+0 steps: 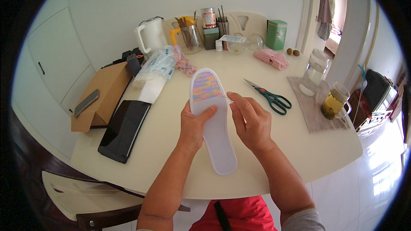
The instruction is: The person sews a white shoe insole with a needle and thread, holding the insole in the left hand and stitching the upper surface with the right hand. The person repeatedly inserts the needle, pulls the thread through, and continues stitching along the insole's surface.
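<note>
A white shoe insole [218, 141] is held above the table, its toe end pointing away from me. Multicoloured stitching [206, 86] in pink, yellow and purple fills the toe part; the rest is plain white. My left hand [194, 125] grips the insole at its left edge, thumb on top and fingers hidden underneath. At the right edge, just below the stitched rows, my right hand [252, 118] pinches a thin needle or thread [227, 97]; which of the two is too fine to tell. Green-handled scissors [271, 98] lie to the right of that hand, blades pointing away and left.
On the left stand a cardboard box [104, 93] with a phone-like device [86, 103] on it, and a black glossy case [125, 131]. Pink yarn [183, 61] lies by a plastic package [157, 65]. A glass mug of tea [335, 101] and a jar [316, 65] stand right, on a cloth [308, 112].
</note>
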{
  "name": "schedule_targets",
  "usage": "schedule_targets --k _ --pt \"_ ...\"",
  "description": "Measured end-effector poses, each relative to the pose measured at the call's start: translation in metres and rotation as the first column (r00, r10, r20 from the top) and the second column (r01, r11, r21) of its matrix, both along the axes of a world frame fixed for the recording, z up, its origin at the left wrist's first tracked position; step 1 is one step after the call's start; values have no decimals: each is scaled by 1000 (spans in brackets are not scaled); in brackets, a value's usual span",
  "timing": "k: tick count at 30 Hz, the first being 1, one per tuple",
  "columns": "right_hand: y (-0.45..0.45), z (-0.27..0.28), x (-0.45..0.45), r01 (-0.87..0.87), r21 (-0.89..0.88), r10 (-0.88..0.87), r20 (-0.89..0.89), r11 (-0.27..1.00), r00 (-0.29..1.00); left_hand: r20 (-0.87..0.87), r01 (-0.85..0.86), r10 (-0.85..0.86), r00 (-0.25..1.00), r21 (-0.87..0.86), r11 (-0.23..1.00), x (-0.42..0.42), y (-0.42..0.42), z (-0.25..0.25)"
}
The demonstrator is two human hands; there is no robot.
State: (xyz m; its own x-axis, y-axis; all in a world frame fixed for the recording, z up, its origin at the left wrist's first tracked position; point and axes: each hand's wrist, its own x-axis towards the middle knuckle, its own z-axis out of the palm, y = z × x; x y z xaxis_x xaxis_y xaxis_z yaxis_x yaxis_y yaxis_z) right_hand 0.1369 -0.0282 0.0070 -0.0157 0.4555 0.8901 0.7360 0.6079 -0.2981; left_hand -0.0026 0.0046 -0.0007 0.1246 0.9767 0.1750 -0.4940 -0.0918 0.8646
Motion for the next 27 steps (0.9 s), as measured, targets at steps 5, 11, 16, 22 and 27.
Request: schedule_targets --k 5,11,16,22,27 --pt "0 -1 2 25 -18 -24 53 1000 998 -21 -30 30 999 -26 999 1 -4 6" --pt "1 -4 3 61 -7 -59 154 998 986 5 -13 13 1000 -12 1000 1 -2 2" --pt "-2 -1 1 81 -99 -68 128 992 989 3 9 -9 1000 -11 1000 0 1 -2" --pt "3 5 13 -297 -183 68 -739 937 670 135 199 -187 973 -82 977 -5 5 -4" --pt "10 -7 19 -753 -464 -6 -853 467 522 298 377 -352 887 -27 926 -10 6 -10"
